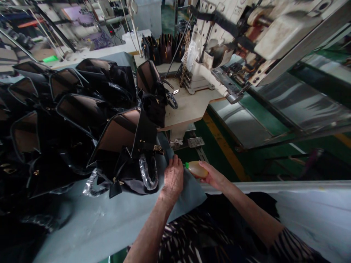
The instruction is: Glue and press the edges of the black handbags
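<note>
My right hand [212, 174] is wrapped round a squeeze bottle [197, 169] of yellowish liquid with a green tip, which points left toward my other hand. Beside that tip, my left hand [173, 177] rests at the edge of the grey-blue table cover [189, 197], its fingers curled together. What they pinch, if anything, is hidden. Just left of it stands a black handbag [123, 146] with its brown-lined flap raised. One of its handles [148, 173] is wrapped in clear plastic, and a gold clasp [159, 149] hangs at its side.
Several similar black bags [79, 113] crowd the table to the left. Another bag [149, 87] sits beside an industrial sewing machine [219, 76] on its wooden table [189, 109]. Finished-looking bags [166, 49] stand behind. Metal racks [287, 98] are at right, over a green floor.
</note>
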The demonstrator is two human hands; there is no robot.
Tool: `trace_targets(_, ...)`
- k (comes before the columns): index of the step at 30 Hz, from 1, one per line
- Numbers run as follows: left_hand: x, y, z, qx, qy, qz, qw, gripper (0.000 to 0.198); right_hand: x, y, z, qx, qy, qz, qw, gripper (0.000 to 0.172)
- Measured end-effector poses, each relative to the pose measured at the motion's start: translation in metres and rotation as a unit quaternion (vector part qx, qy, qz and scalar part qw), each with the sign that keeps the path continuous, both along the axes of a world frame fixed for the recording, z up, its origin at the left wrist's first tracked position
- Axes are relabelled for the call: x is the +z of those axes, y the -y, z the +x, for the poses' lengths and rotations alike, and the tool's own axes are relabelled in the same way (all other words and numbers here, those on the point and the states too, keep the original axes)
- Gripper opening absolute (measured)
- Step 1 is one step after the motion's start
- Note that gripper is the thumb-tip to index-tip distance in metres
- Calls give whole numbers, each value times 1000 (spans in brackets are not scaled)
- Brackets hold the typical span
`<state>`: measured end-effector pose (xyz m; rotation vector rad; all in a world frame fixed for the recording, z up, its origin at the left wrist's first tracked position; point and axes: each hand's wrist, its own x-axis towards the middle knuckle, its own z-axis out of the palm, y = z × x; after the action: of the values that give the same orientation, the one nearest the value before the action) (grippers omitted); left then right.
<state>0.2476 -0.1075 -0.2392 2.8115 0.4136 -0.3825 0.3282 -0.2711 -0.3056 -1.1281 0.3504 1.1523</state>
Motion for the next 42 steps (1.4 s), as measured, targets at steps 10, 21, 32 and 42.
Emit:
trace_targets(10,0,-13,-1,-75,51,68,994,16,1,3,6,24,-56,2,998,31)
trace_targets(21,-7,-21,3,-124,40,75,989,9,-18,8,10,113,-19,-22,993,43)
trace_targets(32,-12,-27,6,-176,6,73,982,16,-13,0,51,365,290,-62,882,61)
trace_targets(42,-12,-23,8,-170,-1,89,981,21,8,-47,58,555,570,-118,594,56)
